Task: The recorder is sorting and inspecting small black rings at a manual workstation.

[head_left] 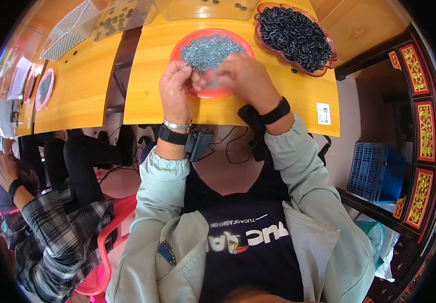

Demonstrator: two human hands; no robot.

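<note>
Yellow tabletop [288,96] carries a red plate [213,92] of small grey metal pieces [209,49]; left hand [176,86] and right hand [246,78] meet above its near rim, fingertips pinching pieces; best worked low over the plate so slips fall back in.

— What sort of place is this?

— A small hand-assembly workshop, set up in what looks like a room of a house. Just beyond the hands, a yellow wooden table [299,96] carries a red plate [213,91] heaped with small grey metal parts [209,50], and further right a scalloped tray [331,63] full of black rings [294,33].

— Only one worker?

— No. Well to the left of the hands a second table [76,96] holds another plate of grey parts [44,89] and a white mesh basket [69,33], with a person in a plaid sleeve [51,227] seated on a red plastic chair [102,262].

— And the house part?

— Off to the right stand a dark carved cabinet with gilded red panels [422,131] and a blue plastic crate [377,171].
</note>
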